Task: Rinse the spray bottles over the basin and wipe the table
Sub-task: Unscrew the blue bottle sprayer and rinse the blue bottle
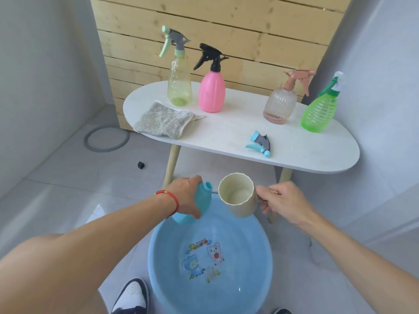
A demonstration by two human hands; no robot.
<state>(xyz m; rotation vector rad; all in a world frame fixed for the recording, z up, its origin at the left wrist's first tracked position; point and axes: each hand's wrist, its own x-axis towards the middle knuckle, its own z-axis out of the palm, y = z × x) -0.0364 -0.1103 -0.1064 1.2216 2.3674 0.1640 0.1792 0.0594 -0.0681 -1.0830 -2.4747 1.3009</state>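
My left hand (186, 196) grips a light blue bottle body (202, 199) without its sprayer, tilted over the far rim of the blue basin (260, 241). My right hand (278, 201) holds a cream cup (238, 196) by its handle, tipped toward me beside the bottle's open neck. The bottle's blue and grey trigger head (260, 143) lies on the white table (226, 134). Several spray bottles stand on the table: a pale yellow one (179, 87), a pink one (212, 91), a clear ribbed one (280, 103) and a green one (319, 112). A grey cloth (163, 120) lies at the table's left end.
The basin sits on the tiled floor in front of the table, with cartoon figures printed on its bottom. A grey ring (106, 139) and a small black cube (141, 165) lie on the floor to the left. My shoe (132, 295) is beside the basin. Wooden slats back the table.
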